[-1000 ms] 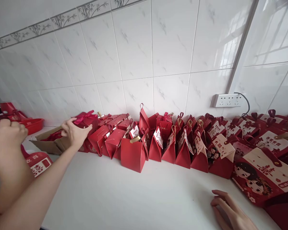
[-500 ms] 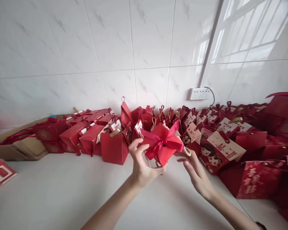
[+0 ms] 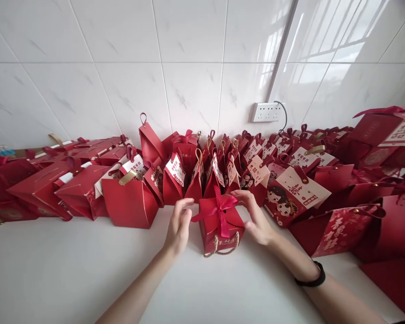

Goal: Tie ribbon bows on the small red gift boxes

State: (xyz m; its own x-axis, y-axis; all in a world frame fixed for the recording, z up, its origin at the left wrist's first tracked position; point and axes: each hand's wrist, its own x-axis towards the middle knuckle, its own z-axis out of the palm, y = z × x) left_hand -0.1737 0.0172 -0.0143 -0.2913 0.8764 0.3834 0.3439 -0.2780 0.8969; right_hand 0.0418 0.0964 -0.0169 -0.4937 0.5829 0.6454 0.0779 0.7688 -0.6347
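Observation:
A small red gift box (image 3: pixel 219 220) stands upright on the white table, tied on top with a magenta ribbon bow (image 3: pixel 221 208). Its twisted gold rope handle (image 3: pixel 236 243) hangs down the front. My left hand (image 3: pixel 178 229) is just left of the box with a gap between them, fingers curved and apart, holding nothing. On the other side, my right hand (image 3: pixel 256 220) is open too, its fingertips close to the box's back right edge; whether they touch it I cannot tell. Right behind the box stand peaked red gift bags (image 3: pixel 195 182) with loop handles.
Rows of red gift boxes (image 3: pixel 128 204) fill the back and left of the white table (image 3: pixel 101 265). More bags, one with a cartoon couple (image 3: pixel 286 204), crowd the right side. A white power strip (image 3: pixel 266 112) is on the tiled wall.
The gift box was in my left hand, tilted and raised; now it stands upright on the table. Both hands have let go and are beside it. The view has tilted and shifted.

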